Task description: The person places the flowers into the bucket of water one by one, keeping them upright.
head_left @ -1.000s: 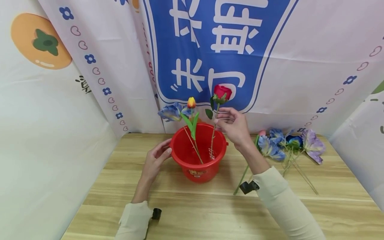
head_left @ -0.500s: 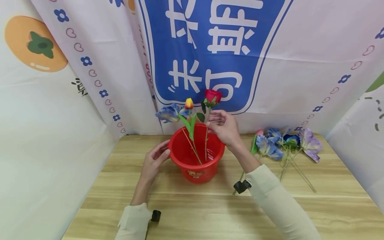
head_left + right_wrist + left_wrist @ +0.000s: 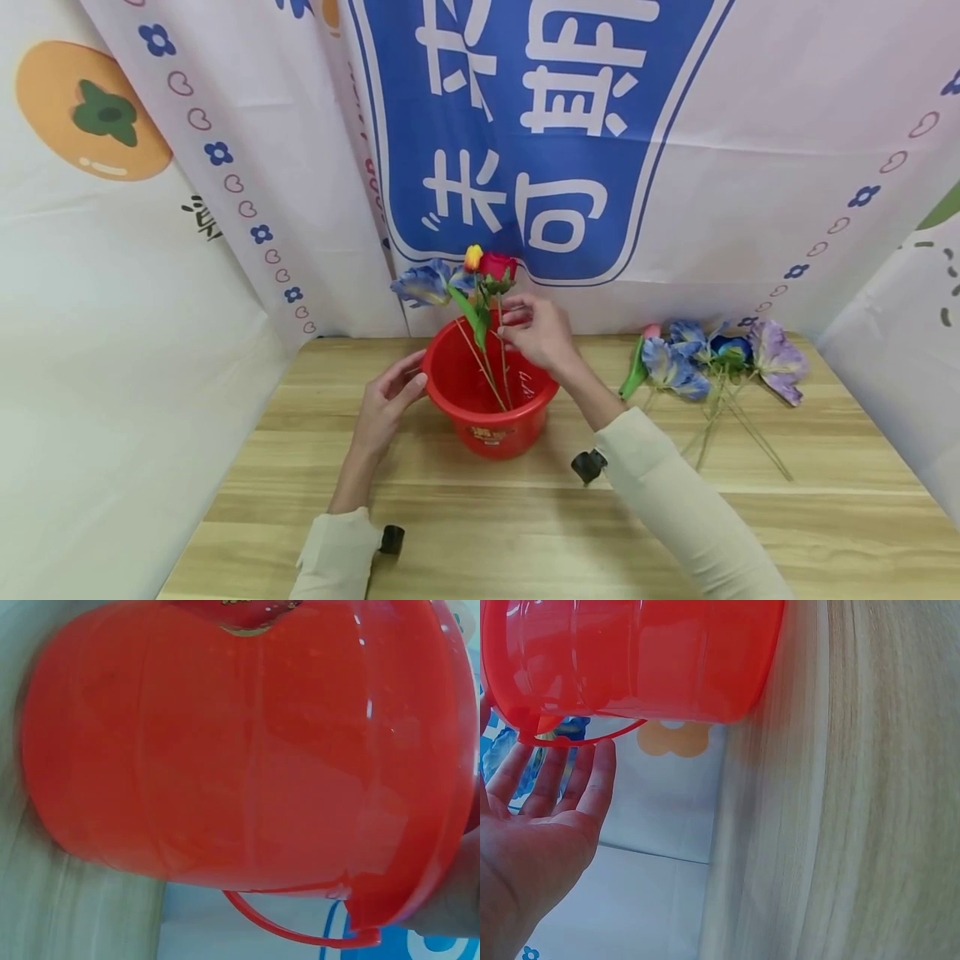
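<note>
While the red rose, its stem reaching down into the red bucket, is pinched by the curled fingers of the right hand at one o'clock, the bucket's side is touched at nine o'clock by the left hand, fingers loosely extended. Were the rose pressed towards ten o'clock, the yellow-red tulip just beside it could be snagged — leaves caught by the stem — and toppled.

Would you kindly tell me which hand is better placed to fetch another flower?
Probably the right hand: it is nearer the loose flowers lying on that side of the table, though it must first release the rose. The left hand is at the opposite side of the red bucket.
</note>
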{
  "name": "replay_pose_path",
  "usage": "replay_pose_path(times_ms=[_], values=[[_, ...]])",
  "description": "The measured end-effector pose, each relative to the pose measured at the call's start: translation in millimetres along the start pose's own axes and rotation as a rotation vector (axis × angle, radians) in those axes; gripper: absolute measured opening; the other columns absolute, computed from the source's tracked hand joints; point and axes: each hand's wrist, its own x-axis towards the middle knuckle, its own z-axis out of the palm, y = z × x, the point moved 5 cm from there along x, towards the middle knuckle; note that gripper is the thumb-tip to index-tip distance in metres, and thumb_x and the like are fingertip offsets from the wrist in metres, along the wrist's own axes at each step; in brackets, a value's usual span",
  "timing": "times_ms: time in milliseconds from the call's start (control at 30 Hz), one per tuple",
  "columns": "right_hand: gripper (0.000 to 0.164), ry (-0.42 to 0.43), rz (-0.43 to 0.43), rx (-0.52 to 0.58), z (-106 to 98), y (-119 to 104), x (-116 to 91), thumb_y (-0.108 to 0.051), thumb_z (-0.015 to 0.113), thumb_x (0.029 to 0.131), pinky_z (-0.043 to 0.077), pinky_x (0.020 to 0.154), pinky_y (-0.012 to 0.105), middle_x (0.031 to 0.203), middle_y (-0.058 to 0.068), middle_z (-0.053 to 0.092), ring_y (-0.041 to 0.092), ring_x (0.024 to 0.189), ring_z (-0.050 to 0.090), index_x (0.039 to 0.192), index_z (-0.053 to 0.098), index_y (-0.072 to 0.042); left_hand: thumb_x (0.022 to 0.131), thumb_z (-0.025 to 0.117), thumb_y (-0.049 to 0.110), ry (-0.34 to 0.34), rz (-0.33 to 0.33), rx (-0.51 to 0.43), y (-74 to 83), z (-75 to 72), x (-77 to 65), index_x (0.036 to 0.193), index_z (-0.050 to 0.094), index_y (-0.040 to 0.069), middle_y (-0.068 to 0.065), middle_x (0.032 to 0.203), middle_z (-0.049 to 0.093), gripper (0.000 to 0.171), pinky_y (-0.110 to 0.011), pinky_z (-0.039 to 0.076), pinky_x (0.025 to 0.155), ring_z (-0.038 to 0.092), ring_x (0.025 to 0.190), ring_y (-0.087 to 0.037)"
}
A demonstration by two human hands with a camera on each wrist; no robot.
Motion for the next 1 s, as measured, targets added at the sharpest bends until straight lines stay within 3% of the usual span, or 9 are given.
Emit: replay_pose_path(times_ms=[300,633,767,900,1000], values=[[0.047,-0.01,0.028,-0.018,-15.6,-0.5,-13.6,-0.007,0.076,0.098,0.067,0.092,0.048,0.13,0.019,0.073,0.035,0.116,0.074,0.144,0.064,-0.004,0.107,0.063,0.009,0.0,0.012,-0.009,1.5,2.3,1.4,0.152,0.056,-0.001,-0.003,0.137,0.068,0.047,-0.026,0.064,0.098,0.069,0.12,-0.008],[0.048,0.044,0.007,0.142,-49.2,9.3,-35.9,-0.009,0.073,0.101,0.066,0.093,0.044,0.134,0.024,0.069,0.039,0.121,0.072,0.146,0.061,-0.002,0.108,0.063,0.008,0.01,0.004,-0.019,1.0,1.1,-0.3,0.152,0.055,-0.002,0.001,0.134,0.068,0.047,-0.026,0.064,0.097,0.069,0.12,-0.007],[0.051,0.083,0.02,0.168,-70.3,21.8,-46.9,-0.012,0.072,0.102,0.066,0.092,0.037,0.139,0.028,0.066,0.039,0.124,0.071,0.149,0.058,-0.001,0.108,0.063,0.009,0.005,0.005,-0.018,0.3,1.3,-0.2,0.153,0.055,-0.002,-0.005,0.137,0.068,0.047,-0.026,0.064,0.098,0.069,0.12,-0.007],[0.054,0.119,0.035,0.185,-91.3,38.9,-57.3,-0.013,0.071,0.103,0.066,0.091,0.031,0.14,0.028,0.064,0.024,0.114,0.074,0.152,0.054,0.001,0.108,0.063,0.01,0.005,0.004,-0.011,-0.1,1.6,0.0,0.153,0.055,-0.002,-0.016,0.142,0.065,0.047,-0.026,0.064,0.098,0.069,0.12,-0.008],[0.055,0.149,0.057,0.199,-106.1,53.0,-64.6,-0.012,0.07,0.104,0.066,0.091,0.03,0.132,0.02,0.066,0.009,0.103,0.073,0.153,0.051,0.003,0.108,0.063,0.011,0.006,0.0,-0.011,0.0,1.9,0.1,0.153,0.055,-0.001,-0.021,0.144,0.063,0.047,-0.026,0.064,0.097,0.069,0.12,-0.008]])
